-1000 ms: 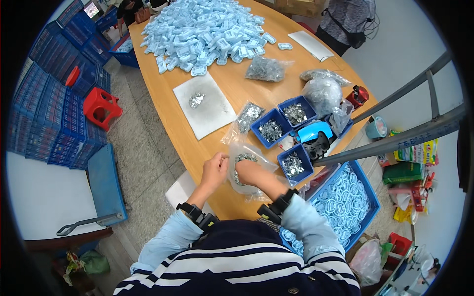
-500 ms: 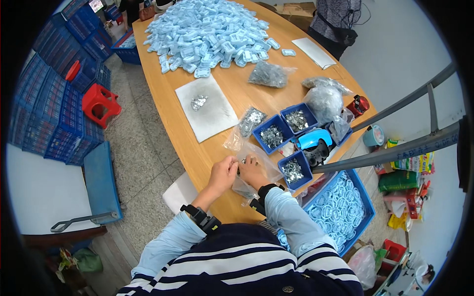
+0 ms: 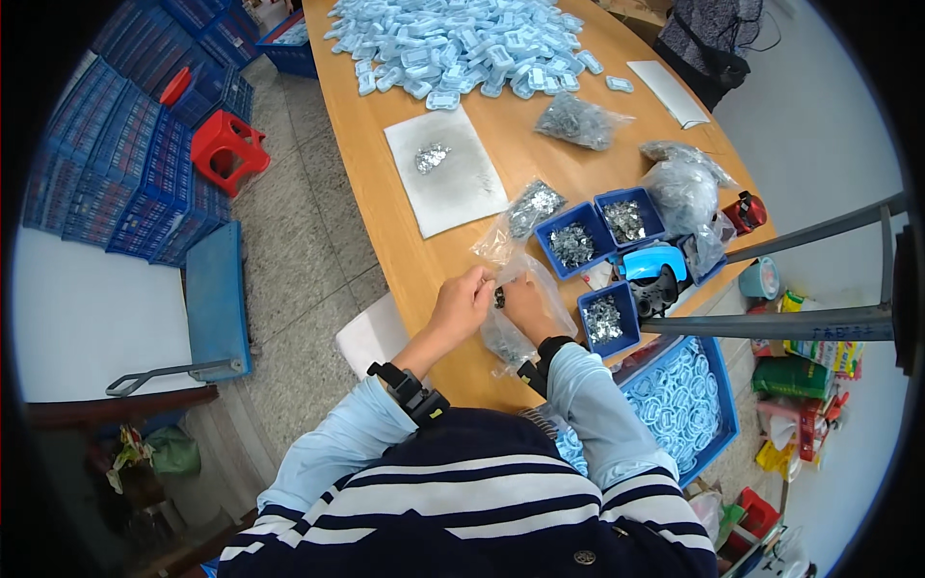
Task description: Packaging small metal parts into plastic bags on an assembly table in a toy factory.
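Observation:
My left hand (image 3: 461, 310) is closed, its thumb and fingers pinching the edge of a clear plastic bag (image 3: 505, 339) at the near edge of the table. Beside it, my right hand (image 3: 527, 306) reaches down into or against the same bag; its fingertips are hidden. Small dark metal pieces (image 3: 499, 298) show between the two hands. Just beyond lies another clear bag of shiny metal pieces (image 3: 536, 206). To the right stand blue bins of small metal parts, the nearest bin (image 3: 607, 320) close to my right wrist.
A large heap of light-blue plastic parts (image 3: 462, 48) covers the far table. A white sheet (image 3: 445, 178) with a small metal pile lies left of centre. A black game controller (image 3: 655, 291) sits by the bins. A grey metal bar (image 3: 771, 326) crosses the right side, above a blue crate (image 3: 730, 385).
The view has shifted, so the table sits further right and higher. My right hand has gone deeper by the bag, its fingers now less visible. My left hand still pinches the bag.

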Motion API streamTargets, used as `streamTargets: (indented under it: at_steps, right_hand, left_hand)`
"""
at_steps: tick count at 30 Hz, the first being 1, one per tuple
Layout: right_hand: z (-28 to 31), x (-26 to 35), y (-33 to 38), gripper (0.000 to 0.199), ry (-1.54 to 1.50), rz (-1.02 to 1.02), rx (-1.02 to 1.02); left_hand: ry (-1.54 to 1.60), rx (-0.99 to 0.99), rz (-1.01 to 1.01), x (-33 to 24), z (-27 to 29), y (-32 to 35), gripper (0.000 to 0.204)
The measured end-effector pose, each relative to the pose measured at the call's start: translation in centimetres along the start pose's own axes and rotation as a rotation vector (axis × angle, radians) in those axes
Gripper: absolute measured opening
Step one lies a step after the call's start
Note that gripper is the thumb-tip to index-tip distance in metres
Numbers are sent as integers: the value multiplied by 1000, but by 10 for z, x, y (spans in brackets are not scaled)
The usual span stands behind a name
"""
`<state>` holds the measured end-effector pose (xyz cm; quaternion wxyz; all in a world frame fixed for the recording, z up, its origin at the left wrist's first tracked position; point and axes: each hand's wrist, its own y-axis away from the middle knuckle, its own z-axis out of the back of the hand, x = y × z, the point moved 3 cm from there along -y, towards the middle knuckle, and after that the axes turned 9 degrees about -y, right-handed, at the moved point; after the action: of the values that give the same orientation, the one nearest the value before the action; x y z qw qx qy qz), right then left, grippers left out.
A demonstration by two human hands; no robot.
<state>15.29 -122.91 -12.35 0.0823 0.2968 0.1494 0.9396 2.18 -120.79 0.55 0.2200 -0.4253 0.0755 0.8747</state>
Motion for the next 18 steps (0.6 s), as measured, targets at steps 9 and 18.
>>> streamTargets:
  at_steps: [9,18]
  right_hand:
    - [39,4,14,39,-175,-11,-20]
    - [66,-4,46,39,-666,-91,-100]
  left_hand:
    - [32,11,-6,-13,-3,-4,13]
    - [42,69,-88,-34,-20,-8,14]
